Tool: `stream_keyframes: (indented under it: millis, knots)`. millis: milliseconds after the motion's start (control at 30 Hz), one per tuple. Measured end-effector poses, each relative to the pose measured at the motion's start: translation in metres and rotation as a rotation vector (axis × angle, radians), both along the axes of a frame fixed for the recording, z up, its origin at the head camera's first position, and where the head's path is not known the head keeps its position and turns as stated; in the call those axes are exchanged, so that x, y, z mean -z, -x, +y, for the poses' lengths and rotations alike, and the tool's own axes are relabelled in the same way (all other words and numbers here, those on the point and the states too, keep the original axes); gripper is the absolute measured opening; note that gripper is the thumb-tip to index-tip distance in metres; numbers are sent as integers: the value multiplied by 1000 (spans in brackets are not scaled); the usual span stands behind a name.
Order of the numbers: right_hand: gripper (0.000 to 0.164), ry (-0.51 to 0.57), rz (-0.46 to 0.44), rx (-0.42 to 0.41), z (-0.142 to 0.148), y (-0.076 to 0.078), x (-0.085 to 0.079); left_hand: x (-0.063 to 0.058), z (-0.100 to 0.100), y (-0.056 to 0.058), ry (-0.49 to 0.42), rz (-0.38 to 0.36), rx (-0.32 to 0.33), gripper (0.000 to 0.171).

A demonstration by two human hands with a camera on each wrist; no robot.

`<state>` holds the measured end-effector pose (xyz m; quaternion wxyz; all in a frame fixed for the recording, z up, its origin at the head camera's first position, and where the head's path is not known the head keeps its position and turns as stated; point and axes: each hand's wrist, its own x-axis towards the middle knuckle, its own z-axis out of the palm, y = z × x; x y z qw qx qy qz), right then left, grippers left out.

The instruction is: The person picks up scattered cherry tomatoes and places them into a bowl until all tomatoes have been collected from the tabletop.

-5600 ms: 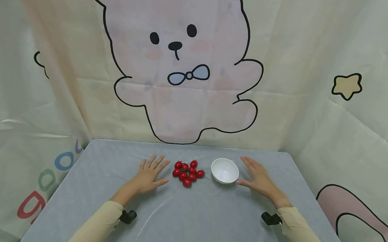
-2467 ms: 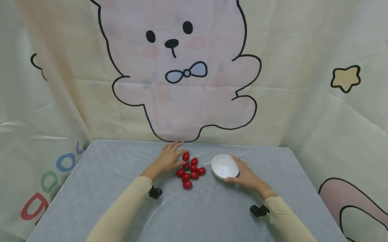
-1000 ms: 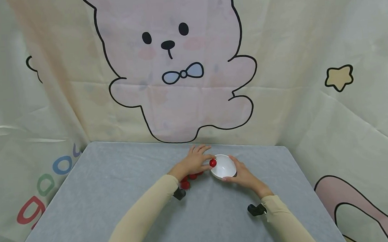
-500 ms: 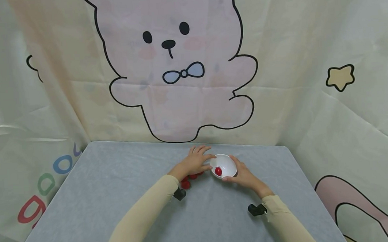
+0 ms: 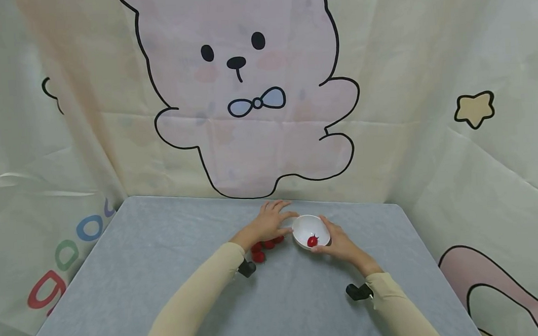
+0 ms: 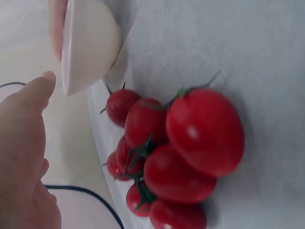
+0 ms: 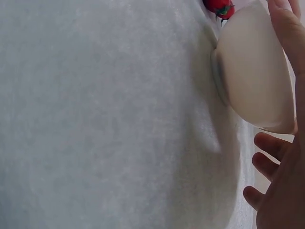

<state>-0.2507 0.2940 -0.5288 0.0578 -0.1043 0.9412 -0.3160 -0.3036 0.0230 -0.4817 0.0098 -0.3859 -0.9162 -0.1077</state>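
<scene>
A small white bowl [image 5: 306, 226] stands on the grey table [image 5: 165, 275], with one red cherry tomato [image 5: 312, 241] inside it near the front rim. My right hand [image 5: 338, 239] grips the bowl's right side, thumb [image 7: 288, 28] on the near wall and fingers [image 7: 267, 148] behind it. My left hand [image 5: 272, 221] hovers with relaxed fingers just left of the bowl and holds nothing. Under and behind it lies a cluster of several cherry tomatoes [image 5: 260, 248]. The left wrist view shows this cluster [image 6: 190, 152] close up, beside the bowl [image 6: 88, 43] and my thumb [image 6: 24, 119].
A cartoon-printed cloth backdrop [image 5: 256, 102] rises right behind the table and wraps both sides. The table's far edge runs just beyond my hands. A small black clip [image 5: 356, 291] sits at each wrist.
My left hand carried a tomato from the cluster to the bowl and let it go. The tomato has since rolled to the bowl's front right. The right hand keeps holding the bowl.
</scene>
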Motion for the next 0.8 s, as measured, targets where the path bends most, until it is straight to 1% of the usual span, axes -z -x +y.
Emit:
stream_keyframes:
  millis: [67, 167, 267, 333, 467, 600, 700, 800]
  knots:
    - [113, 1, -2, 0, 1, 1, 1, -2, -5, 2, -22, 3, 6, 52]
    - [110, 12, 35, -13, 4, 2, 2, -5, -17, 4, -54, -1, -3, 52]
    - [108, 28, 78, -28, 5, 3, 3, -6, -32, 6, -69, -22, -39, 51]
    - [107, 37, 76, -27, 6, 2, 4, -5, -42, 8, -75, -29, -70, 51]
    - [107, 53, 47, -14, 5, 1, 5, 1, -64, 12, -109, -53, -128, 50]
    - [107, 59, 32, 2, 3, 0, 5, 10, -84, 15, -143, -73, -177, 50]
    - [107, 55, 26, 2, 2, 0, 5, 17, -96, 16, -150, -77, -206, 50]
    - [107, 63, 17, 4, 1, 0, 5, 22, -105, 14, -148, -94, -223, 49]
